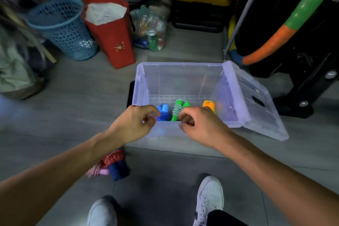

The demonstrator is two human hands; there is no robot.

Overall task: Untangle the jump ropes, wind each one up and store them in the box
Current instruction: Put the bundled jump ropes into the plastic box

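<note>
Three wound ropes (178,109) in box (183,71), beyond fingers (185,118)

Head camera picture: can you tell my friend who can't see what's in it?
Two hands, left and right, hover with loosely curled fingers over the near edge of a clear box on the floor. Inside lie wound blue, green and orange ropes. A red rope lies on the floor beside it, and the lid leans on the box's right side.

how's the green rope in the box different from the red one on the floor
The green jump rope lies inside the clear box; the red jump rope lies on the floor outside it, beneath the left forearm. The green one has green handles, the red one a pink handle. Both look wound up.
</note>
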